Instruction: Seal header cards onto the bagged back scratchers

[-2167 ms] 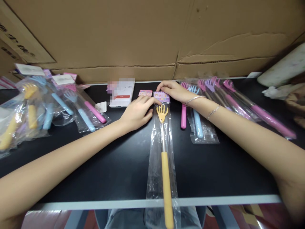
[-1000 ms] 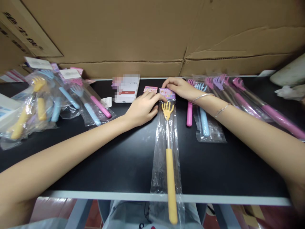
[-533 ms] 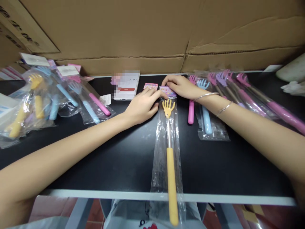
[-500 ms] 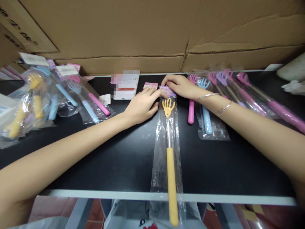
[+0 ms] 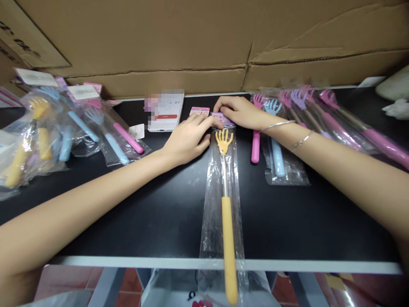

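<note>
A yellow hand-shaped back scratcher (image 5: 225, 221) lies in a long clear bag (image 5: 211, 200) on the black table (image 5: 153, 213), its handle hanging over the front edge. A small pink and purple header card (image 5: 223, 120) sits at the bag's top end. My left hand (image 5: 187, 140) rests to the left of the card, fingers together, fingertips pressed on its left edge. My right hand (image 5: 240, 112) curls over the card from the right and behind, fingers bent down on it. Two thin bracelets (image 5: 289, 132) circle my right wrist.
A white phone (image 5: 164, 111) and a second small card (image 5: 199, 111) lie behind my left hand. Pink and blue scratchers (image 5: 265, 145) lie right of the bag, several pink ones (image 5: 335, 123) beyond. Bagged scratchers (image 5: 47, 128) pile at left. Cardboard boxes (image 5: 191, 42) wall the back.
Both hands have stayed on the header card at the bag's top. The view has shifted slightly; the yellow scratcher and its bag have not moved.
</note>
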`<act>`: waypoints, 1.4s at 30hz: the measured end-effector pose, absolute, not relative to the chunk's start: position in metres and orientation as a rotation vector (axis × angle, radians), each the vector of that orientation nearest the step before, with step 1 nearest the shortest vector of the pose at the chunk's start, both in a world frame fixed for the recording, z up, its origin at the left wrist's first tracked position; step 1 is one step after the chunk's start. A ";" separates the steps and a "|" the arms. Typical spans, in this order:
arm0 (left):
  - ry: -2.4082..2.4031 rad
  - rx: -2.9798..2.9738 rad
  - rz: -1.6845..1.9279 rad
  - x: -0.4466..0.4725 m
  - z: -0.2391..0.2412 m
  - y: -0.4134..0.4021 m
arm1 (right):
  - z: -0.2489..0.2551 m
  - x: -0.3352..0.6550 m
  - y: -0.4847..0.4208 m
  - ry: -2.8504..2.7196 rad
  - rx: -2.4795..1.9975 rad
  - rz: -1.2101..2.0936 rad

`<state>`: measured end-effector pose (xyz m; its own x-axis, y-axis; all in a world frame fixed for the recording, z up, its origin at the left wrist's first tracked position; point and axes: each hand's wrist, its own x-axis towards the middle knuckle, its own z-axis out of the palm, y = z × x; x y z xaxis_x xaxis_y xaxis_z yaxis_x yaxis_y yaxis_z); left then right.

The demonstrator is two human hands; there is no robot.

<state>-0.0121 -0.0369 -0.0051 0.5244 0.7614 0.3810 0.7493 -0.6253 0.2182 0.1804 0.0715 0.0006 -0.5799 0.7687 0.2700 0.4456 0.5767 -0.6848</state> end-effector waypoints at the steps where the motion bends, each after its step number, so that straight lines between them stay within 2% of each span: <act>1: 1.353 2.721 0.700 -0.012 -0.005 -0.037 | 0.001 0.180 0.071 -2.253 -0.968 0.764; 13: 1.341 2.742 0.728 -0.013 -0.007 -0.036 | 0.003 0.181 0.068 -2.449 -1.034 0.521; 42: 1.349 2.751 0.700 -0.012 -0.006 -0.036 | 0.006 0.178 0.058 -2.560 -1.133 0.311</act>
